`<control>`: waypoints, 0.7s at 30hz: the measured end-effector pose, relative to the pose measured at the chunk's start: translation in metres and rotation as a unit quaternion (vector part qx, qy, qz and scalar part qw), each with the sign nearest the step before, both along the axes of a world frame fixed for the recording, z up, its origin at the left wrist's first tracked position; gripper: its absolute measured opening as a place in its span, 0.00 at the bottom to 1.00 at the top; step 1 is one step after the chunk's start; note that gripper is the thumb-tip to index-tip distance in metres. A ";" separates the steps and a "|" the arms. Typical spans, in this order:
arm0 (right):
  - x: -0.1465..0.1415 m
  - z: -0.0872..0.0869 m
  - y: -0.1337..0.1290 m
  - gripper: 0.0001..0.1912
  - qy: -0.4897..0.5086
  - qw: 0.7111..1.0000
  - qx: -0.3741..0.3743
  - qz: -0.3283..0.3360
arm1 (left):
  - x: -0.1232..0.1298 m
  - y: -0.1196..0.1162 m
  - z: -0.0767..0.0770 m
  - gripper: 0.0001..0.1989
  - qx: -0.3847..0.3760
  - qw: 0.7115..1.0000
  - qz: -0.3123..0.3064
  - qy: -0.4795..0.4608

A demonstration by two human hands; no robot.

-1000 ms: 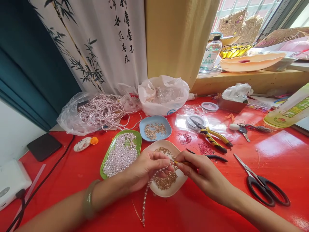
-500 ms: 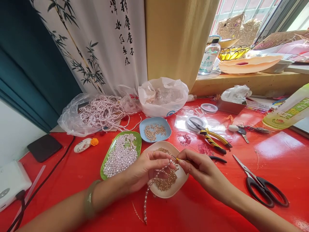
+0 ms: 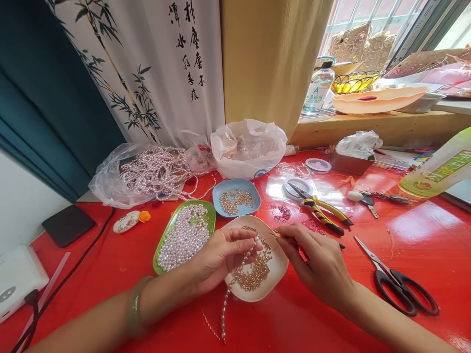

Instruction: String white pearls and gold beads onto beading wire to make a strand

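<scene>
Over a cream plate (image 3: 276, 274) of small gold beads, my left hand (image 3: 228, 255) pinches the top end of a beaded strand (image 3: 224, 309), which hangs down to the red table. My right hand (image 3: 312, 255) is just right of it, fingers closed on thin wire, with a dark-handled tool partly hidden in the palm. Pearly beads (image 3: 184, 240) fill a green tray (image 3: 159, 260) beside my left hand. Behind the plate stands a blue dish (image 3: 221, 208) with more gold beads.
Yellow-black pliers (image 3: 318, 211) lie behind my right hand, and black-handled scissors (image 3: 399, 284) lie to its right. Plastic bags (image 3: 246, 152) and pearl strands (image 3: 154, 169) are at the back. A yellow-green bottle (image 3: 437, 169) is at the right, a white device (image 3: 20, 279) at the left.
My right hand has moved slightly right, away from my left fingertips, and its fingers have turned over the tool. My left hand keeps its pinch on the strand.
</scene>
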State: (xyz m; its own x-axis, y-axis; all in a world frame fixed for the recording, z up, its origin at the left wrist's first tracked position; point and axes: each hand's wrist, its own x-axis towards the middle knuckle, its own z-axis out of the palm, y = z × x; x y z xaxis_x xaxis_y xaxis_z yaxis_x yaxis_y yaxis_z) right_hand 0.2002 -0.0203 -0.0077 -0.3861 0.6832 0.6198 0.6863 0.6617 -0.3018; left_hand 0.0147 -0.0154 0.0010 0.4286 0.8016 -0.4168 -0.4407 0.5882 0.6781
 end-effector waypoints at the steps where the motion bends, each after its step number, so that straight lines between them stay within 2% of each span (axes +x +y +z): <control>1: 0.000 0.000 0.000 0.06 -0.019 0.999 0.044 -0.003 | 0.000 0.000 0.000 0.08 0.000 1.000 0.004 0.000; 4: -0.001 0.000 -0.001 0.06 -0.079 0.987 0.138 0.008 | 0.001 -0.001 0.002 0.07 0.007 1.000 0.008 -0.001; 8: 0.001 -0.002 -0.003 0.09 -0.122 0.975 0.186 0.025 | 0.003 -0.002 0.002 0.06 0.008 1.000 0.010 -0.010; 12: 0.004 -0.005 -0.005 0.13 -0.146 0.969 0.197 0.043 | 0.003 -0.004 -0.001 0.07 0.001 1.000 0.013 -0.013; 21: 0.001 -0.005 -0.007 0.13 -0.143 0.970 0.193 0.025 | 0.005 -0.008 0.003 0.08 -0.009 0.999 0.032 0.010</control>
